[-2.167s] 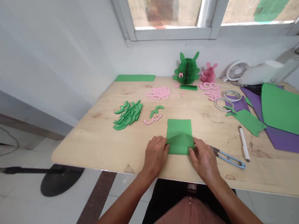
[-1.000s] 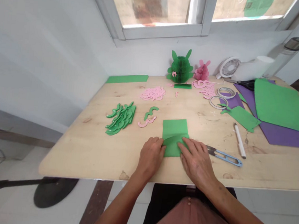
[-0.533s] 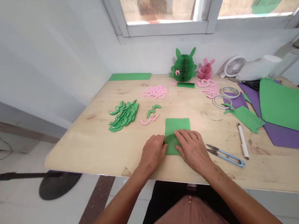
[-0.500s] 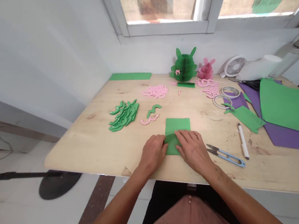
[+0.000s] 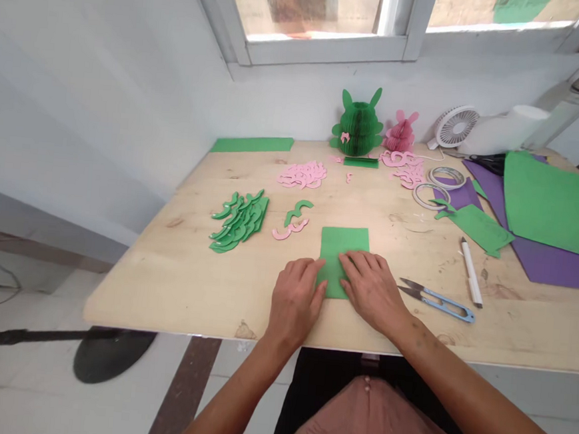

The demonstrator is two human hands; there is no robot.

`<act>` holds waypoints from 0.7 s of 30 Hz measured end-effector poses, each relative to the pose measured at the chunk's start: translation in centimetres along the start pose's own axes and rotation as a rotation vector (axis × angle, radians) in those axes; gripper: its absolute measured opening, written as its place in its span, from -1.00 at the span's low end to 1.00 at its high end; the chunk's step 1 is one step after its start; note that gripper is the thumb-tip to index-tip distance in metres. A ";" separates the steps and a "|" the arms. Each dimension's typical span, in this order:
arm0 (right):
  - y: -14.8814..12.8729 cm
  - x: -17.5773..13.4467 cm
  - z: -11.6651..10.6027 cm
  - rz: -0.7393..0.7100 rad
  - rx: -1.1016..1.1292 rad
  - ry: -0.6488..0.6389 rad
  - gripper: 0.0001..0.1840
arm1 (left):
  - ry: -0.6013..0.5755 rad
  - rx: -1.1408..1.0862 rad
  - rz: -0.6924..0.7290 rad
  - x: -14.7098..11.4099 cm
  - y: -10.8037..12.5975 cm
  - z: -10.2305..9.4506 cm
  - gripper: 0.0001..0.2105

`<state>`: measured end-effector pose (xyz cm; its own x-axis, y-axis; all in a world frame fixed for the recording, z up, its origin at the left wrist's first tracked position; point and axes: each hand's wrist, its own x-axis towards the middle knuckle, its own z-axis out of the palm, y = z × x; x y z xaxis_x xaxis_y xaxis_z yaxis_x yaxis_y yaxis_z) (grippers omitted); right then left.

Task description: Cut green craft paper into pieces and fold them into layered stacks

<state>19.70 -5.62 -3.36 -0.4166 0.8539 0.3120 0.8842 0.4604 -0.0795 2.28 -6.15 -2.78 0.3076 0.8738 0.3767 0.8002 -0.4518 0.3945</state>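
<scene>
Both bare hands press down on a rectangular, bright-green paper sheet (image 5: 340, 240) at twelve o'clock from the person.
The right hand (image 5: 371, 287) lies flat with fingers slightly spread, at the sheet's four o'clock; the left hand (image 5: 294, 296), thumb apart from its fingers, rests over the edge at eight o'clock, and neither grips anything. For a crisp, straight crease, it seems best to line up the edges, steady the sheet with one hand, and smooth evenly outward with the other. In the earliest frame a flap bows up between pinching hands; now no raised flap shows, and the left fingers reach out straighter than when curled half a second ago.
</scene>
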 end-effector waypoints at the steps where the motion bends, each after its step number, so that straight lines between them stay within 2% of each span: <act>1: 0.0 0.0 0.0 -0.002 -0.002 -0.001 -0.63 | 0.012 0.007 0.062 -0.4 0.1 0.0 -0.79; 4: 0.0 0.0 0.1 -0.003 -0.014 -0.011 -0.63 | 0.017 0.032 0.238 -1.2 0.3 0.1 -0.87; 7: 0.0 0.0 0.1 -0.003 -0.023 -0.016 -0.65 | -0.011 0.070 0.321 -1.3 0.3 0.4 -0.85; 21: 0.1 0.0 0.0 -0.016 -0.009 -0.007 -0.70 | -0.030 0.132 0.365 -1.2 0.3 0.3 -0.78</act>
<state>19.80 -5.51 -3.35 -0.4316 0.8483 0.3066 0.8794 0.4714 -0.0662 2.30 -7.33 -3.36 0.5979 0.6655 0.4468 0.6939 -0.7087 0.1271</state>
